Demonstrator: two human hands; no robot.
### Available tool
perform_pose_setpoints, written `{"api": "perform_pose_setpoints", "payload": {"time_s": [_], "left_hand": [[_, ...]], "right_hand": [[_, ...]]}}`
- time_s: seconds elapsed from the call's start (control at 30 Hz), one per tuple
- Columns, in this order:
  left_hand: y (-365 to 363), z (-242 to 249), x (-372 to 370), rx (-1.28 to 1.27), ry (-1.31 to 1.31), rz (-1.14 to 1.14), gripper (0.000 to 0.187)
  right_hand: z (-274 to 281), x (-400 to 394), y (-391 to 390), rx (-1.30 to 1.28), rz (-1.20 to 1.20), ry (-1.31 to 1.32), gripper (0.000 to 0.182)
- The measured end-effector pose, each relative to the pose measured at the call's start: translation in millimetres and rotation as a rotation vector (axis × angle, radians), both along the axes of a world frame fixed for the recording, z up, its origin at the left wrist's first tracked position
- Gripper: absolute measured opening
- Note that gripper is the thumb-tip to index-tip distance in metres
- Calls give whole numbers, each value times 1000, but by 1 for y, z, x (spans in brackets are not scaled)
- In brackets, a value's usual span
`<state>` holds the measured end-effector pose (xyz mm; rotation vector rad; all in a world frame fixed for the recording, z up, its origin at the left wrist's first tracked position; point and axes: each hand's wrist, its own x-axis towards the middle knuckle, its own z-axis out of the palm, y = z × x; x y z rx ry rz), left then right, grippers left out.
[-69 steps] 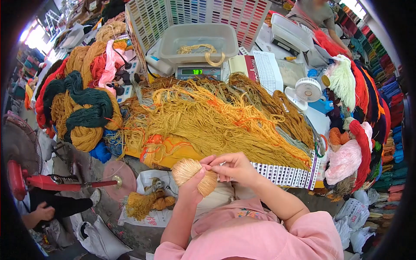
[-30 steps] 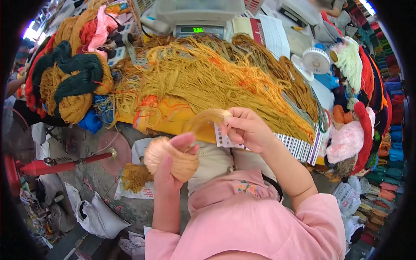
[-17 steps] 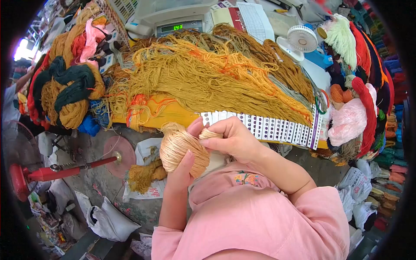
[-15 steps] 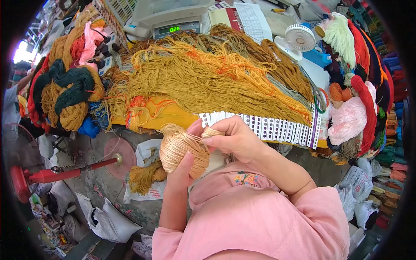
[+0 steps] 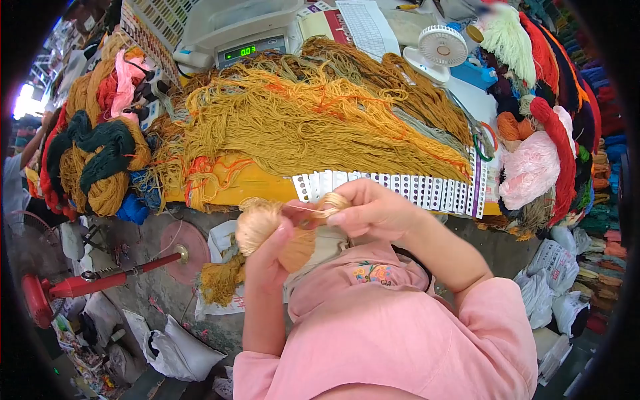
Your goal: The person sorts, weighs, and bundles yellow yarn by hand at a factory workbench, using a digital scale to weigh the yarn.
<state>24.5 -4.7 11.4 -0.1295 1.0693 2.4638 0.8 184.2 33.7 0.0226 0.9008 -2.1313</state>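
1. Left hand (image 5: 270,250) is curled round a shiny peach skein (image 5: 257,230), held just off the table's (image 5: 243,185) near edge, above the lap.
2. Right hand (image 5: 381,212) has fingers pinched on a small peach coil (image 5: 329,205), with a thin strand running across to the skein.
3. Scale (image 5: 253,51) past the mustard yarn (image 5: 287,130) reads 0.03 in green, lol tiny number.
4. Maroon booklet (image 5: 339,28) has white lettering, too cut off for me to read.
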Motion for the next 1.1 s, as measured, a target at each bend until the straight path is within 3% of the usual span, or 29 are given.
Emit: {"api": "perform_pose_setpoints", "payload": {"time_s": [0.03, 0.1, 0.13, 0.17, 0.2, 0.23, 0.27, 0.3, 0.33, 0.37, 0.4, 0.47, 0.5, 0.6, 0.67, 0.7, 0.73, 0.8, 0.83, 0.9, 1.0, 1.1], "left_hand": [[-5, 3, 0, 66, -25, 5, 37], [-37, 3, 9, 10, -91, 164, 31], [-72, -13, 17, -35, -77, 254, 26], [-104, -25, 22, 352, -89, 345, 10], [-134, -28, 24, 770, -197, 355, 7], [-162, -32, 28, 888, -115, 402, 13], [-199, -43, 41, 880, -73, 464, 14], [-221, -51, 50, 870, -31, 528, 16], [-218, -47, 51, 870, -35, 529, 16], [-212, -37, 52, 824, -38, 530, 17], [-202, -27, 54, 778, -44, 531, 21], [-172, -31, 36, 889, -136, 333, 19], [-160, -45, 23, 980, -198, 173, 18], [-106, -68, -14, 559, -207, 35, 12], [-67, -64, -32, 198, -350, 77, 10], [-49, -58, -38, -39, -454, 140, 9], [-38, -60, -44, -39, -460, 142, 9], [-22, -68, -55, -408, -368, -45, 13], [-15, -74, -58, -411, -373, -44, 13], [-2, -89, -63, -661, -406, -118, 14], [14, -101, -73, -949, -256, -335, 14], [12, -91, -73, -818, -259, -324, 14]], "right_hand": [[1, -4, 13, 118, 41, 67, 9], [-2, -19, 51, 846, -23, 681, 9], [-1, -27, 80, 988, -78, 580, 8], [18, -35, 106, 1131, -215, 347, 9], [19, -45, 148, 1056, -417, 352, 12], [15, -55, 211, 640, -681, 220, 15], [24, -63, 260, 597, -1019, 280, 16], [59, -57, 298, -67, -772, 111, 19], [65, -51, 357, -172, -805, 334, 25], [92, -40, 351, -148, -1086, 325, 27], [111, -37, 324, 46, -1332, 417, 24], [107, -37, 258, 535, -1190, 694, 18], [84, -41, 243, 468, -1016, 603, 17], [13, -48, 99, 874, -649, 493, 22], [-37, -54, 42, 700, -329, 208, 21], [-65, -51, 21, 722, -272, 350, 22], [-92, -51, 1, 764, -249, 419, 20], [-127, -43, -27, 1015, -304, 616, 13], [-134, -39, -34, 1072, -381, 681, 11], [-140, -34, -40, 1193, -491, 881, 5], [-140, -28, -43, 1167, -494, 843, 4], [-132, -26, -39, 1217, -490, 872, 5]]}}
